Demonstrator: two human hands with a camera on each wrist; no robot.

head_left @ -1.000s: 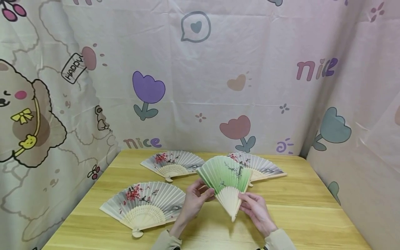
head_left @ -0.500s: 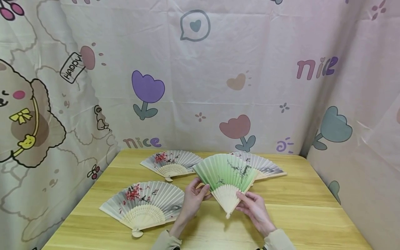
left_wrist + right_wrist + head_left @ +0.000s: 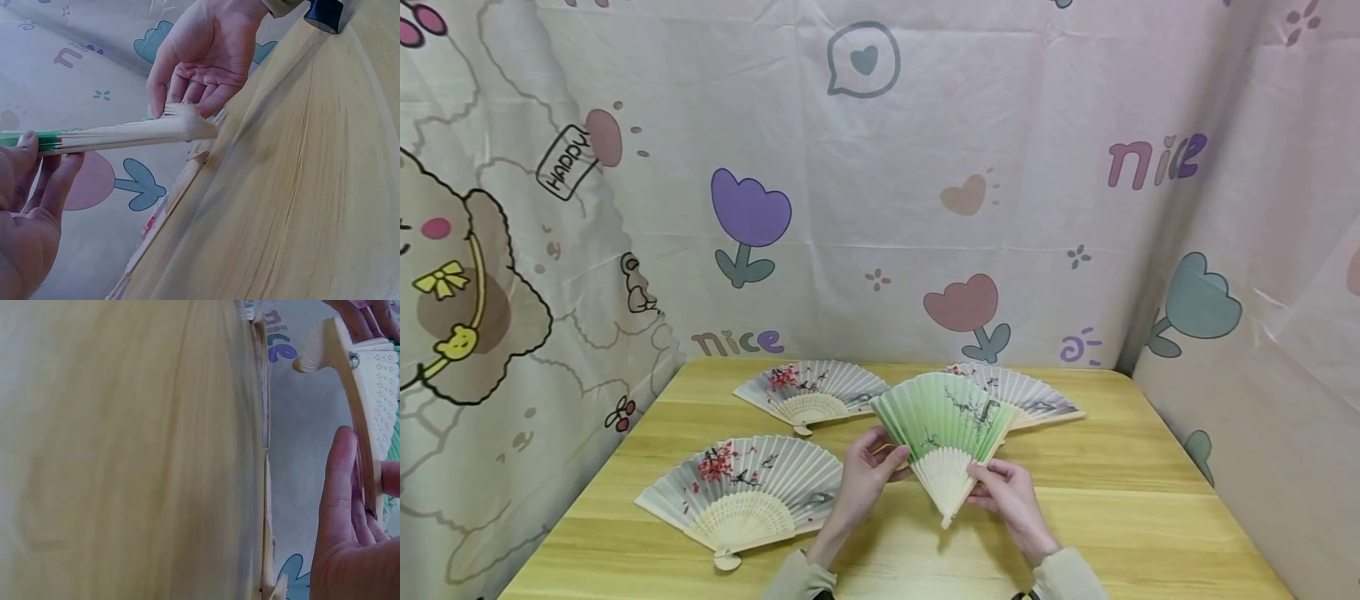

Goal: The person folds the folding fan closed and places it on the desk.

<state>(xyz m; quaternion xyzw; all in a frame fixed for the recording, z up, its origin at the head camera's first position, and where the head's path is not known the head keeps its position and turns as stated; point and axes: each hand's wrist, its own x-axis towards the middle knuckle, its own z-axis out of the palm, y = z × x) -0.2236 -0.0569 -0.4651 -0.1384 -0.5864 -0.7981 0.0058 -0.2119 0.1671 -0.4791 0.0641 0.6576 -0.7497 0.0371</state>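
Note:
A partly spread green folding fan (image 3: 951, 417) with a dark branch print is held up above the table between both hands. My left hand (image 3: 868, 479) pinches its left edge between thumb and fingers, also seen in the left wrist view, where the fan's pale ribs (image 3: 137, 135) show nearly edge-on. My right hand (image 3: 1011, 500) grips the right outer rib, thumb in front and fingers behind. The right wrist view shows the outer rib (image 3: 359, 412) and the metal pivot, with the rib ends below it fanned out.
Spread grey fans with red blossoms lie on the wooden table (image 3: 1112, 517): one front left (image 3: 748, 492), one back left (image 3: 812, 396), one back right (image 3: 1037, 396), partly hidden by the green fan. A printed cloth (image 3: 880, 183) hangs behind and at both sides.
Between one second and half a second ago the green fan spread wider and its pivot end shifted slightly left. Since then it has hardly moved; the head view has turned slightly.

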